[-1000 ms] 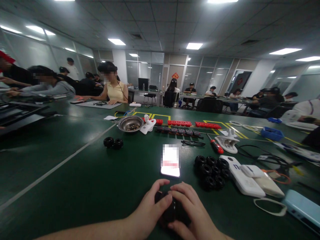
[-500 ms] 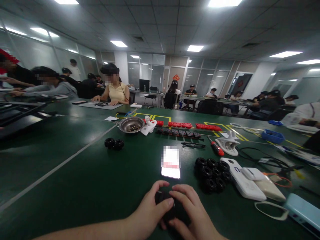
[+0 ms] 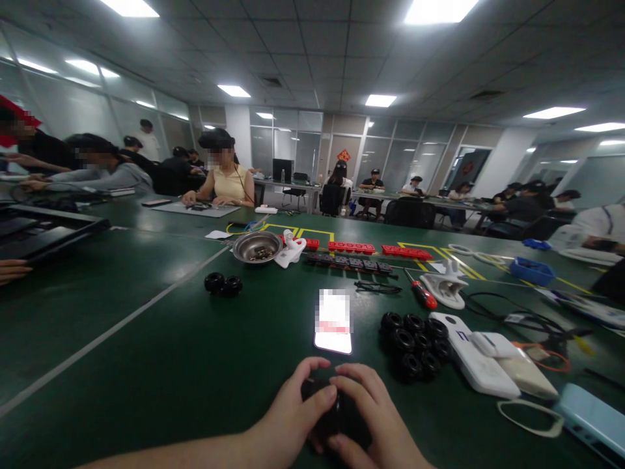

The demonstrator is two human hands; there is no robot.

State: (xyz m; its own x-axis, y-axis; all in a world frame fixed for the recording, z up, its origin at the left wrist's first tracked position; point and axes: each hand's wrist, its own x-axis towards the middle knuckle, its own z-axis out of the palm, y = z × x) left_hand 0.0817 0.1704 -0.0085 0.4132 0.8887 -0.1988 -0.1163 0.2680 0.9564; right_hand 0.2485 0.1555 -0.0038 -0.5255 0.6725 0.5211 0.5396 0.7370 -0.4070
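Note:
Both hands are cupped around a dark black object, apparently a wheel [image 3: 350, 417], low in the middle of the view. My left hand [image 3: 296, 409] grips it from the left, its thumb laid across the top. From the other side my right hand [image 3: 379, 412] wraps its curved fingers over it. Much of the wheel is hidden by the fingers. Just beyond them lies a lit phone [image 3: 333, 340]. A cluster of black wheels [image 3: 414, 342] rests to the right, and a pair of black wheels [image 3: 223, 283] sits farther off to the left.
Farther back are a metal bowl [image 3: 243, 243] with small parts, a black track-like strip [image 3: 349, 263], red strips [image 3: 351, 247] and a screwdriver [image 3: 424, 294]. At right lie a white power bank [image 3: 473, 358], cables, a light-blue box [image 3: 593, 417] and a blue tray [image 3: 532, 270]. People sit around.
My hands keep their grip on the wheel, with only slight finger movement. Another person's hand has come into view at the left edge.

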